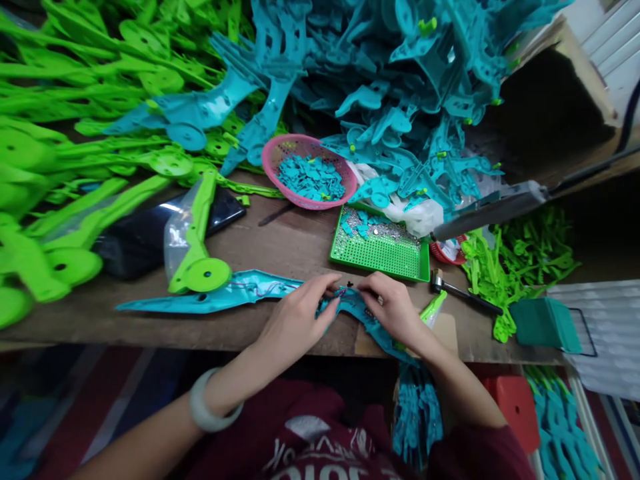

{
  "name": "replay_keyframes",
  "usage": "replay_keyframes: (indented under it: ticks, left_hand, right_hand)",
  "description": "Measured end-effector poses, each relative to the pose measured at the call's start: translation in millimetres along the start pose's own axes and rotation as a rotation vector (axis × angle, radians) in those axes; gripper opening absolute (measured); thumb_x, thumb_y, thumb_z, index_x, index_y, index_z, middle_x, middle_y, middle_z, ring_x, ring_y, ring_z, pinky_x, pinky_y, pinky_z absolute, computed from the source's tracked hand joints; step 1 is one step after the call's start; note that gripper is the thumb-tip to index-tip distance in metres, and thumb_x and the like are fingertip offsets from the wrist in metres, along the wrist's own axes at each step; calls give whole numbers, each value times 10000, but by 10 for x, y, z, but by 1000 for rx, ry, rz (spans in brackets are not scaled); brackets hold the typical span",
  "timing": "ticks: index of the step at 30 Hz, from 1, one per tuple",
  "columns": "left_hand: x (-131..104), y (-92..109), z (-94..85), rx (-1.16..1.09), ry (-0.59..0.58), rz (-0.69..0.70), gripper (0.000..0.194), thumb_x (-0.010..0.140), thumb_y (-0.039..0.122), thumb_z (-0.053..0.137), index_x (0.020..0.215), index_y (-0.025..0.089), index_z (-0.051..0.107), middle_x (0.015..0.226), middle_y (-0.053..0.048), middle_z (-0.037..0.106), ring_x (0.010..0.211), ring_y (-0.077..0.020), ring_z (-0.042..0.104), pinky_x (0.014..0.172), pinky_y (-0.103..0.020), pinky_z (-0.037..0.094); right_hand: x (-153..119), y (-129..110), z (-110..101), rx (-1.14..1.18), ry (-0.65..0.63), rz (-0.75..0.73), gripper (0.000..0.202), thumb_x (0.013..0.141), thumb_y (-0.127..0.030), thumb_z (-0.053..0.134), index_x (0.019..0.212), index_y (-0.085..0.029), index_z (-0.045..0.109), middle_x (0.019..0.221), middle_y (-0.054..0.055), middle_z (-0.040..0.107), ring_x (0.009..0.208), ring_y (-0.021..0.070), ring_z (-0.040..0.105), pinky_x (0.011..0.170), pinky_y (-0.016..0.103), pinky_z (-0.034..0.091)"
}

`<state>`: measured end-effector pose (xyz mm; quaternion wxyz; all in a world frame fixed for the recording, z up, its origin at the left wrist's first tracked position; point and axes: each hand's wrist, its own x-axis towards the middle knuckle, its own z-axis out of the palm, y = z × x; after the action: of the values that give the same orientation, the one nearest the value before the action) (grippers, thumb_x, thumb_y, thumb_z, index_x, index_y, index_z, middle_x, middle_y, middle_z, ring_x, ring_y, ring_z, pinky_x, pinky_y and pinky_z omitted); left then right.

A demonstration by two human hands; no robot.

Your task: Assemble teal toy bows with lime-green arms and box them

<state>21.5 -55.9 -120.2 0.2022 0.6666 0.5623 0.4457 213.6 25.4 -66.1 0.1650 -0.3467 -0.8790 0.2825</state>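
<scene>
Left hand: the left hand (295,320) rests on the long teal plastic part (220,297), fingers curled, thumb and forefinger pinching at a small dark piece near the part's middle; a pale bangle (207,403) sits on that wrist.
Right hand: the right hand (393,307) meets the left from the other side, fingertips closed on the same small spot; what exactly is pinched is too small to tell.
Teal part: lies flat along the near edge of the desk (280,247), its narrow tip pointing left, its right end bending down past the desk edge under the right hand; thin coloured wires run along its top.
Green part: a green plastic part (197,257) with a round disc end lies just behind the teal part, partly on a clear bag.
Tray: a green perforated tray (380,247) behind the hands holds small silver bits and teal pieces.
Basket: a pink basket (310,170) of small teal pieces stands behind the tray.
Hammer: a small hammer (463,293) lies right of the right hand.
Stock: green parts (75,87) piled at left, teal parts (400,80) piled at back right.
</scene>
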Motion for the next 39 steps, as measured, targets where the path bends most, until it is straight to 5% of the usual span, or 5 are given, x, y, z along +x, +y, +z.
replay_keyframes:
  ticks: [10,14,19,31,39]
  left_hand:
    - [44,0,71,137,16,33,127,991,243,528,1036,214,643,966,-52,764,849,-217,732,730,-320,567]
    - [30,31,87,126,-21,17,78,988,245,543,980,231,620,891,-11,757,770,-192,729,664,-284,539]
    - [-30,29,109,194,61,88,111,995,210,511,986,206,621,879,-36,750,760,-202,719,673,-304,540]
    - [-240,103,69,502,52,375,230,996,129,499,1072,119,715,998,-97,761,907,-243,680,817,-386,543]
    - [-232,95,97,497,32,351,270,1008,141,466,1078,65,716,1040,-139,736,962,-260,659,863,-392,559]
  right_hand:
    - [-246,-138,-90,-184,-213,-17,149,971,-142,551,893,-172,674,932,73,623,877,186,593,765,307,499]
    - [-126,-136,-113,-196,-101,-151,94,1000,-209,533,1036,-181,615,1074,101,627,1000,207,563,869,353,507]
    - [69,-34,-38,-440,-207,-403,215,1047,-187,401,995,-175,610,925,81,616,880,198,530,744,312,474]
    - [114,147,257,77,37,-131,119,925,-135,633,818,-183,651,948,64,723,922,181,644,861,342,493]
    - [93,176,313,166,66,-46,117,887,-129,692,795,-202,690,913,41,736,887,183,668,876,372,488]
